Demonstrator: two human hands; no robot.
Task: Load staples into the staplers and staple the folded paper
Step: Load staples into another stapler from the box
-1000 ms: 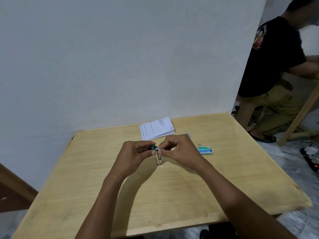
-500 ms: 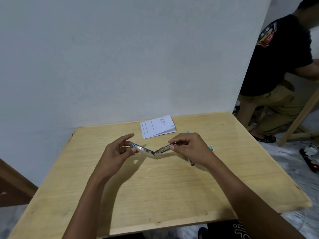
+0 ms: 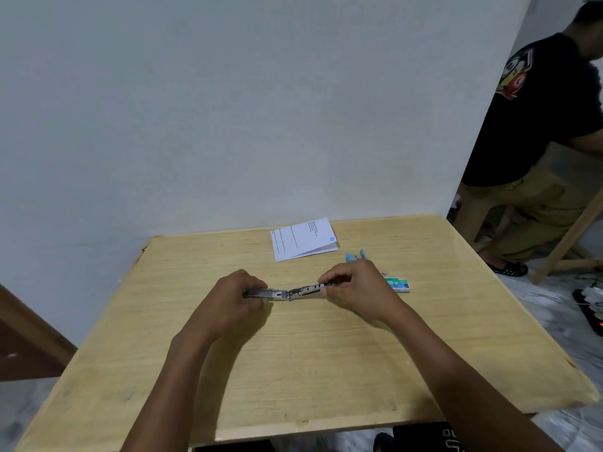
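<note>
The stapler point(image 3: 290, 292) is being held swung open almost flat over the middle of the counter point(image 3: 293, 370). The left hand point(image 3: 235, 301) is gripping its left half with curled fingers, and the right hand point(image 3: 355, 288) is pinching its right half. Just right, a green staple box point(image 3: 397, 284) is showing "10". A blue stapler point(image 3: 354, 256) is peeking out beyond the right hand. Farther back the folded paper point(image 3: 301, 239) is lying flat, its print too small to read.
</note>
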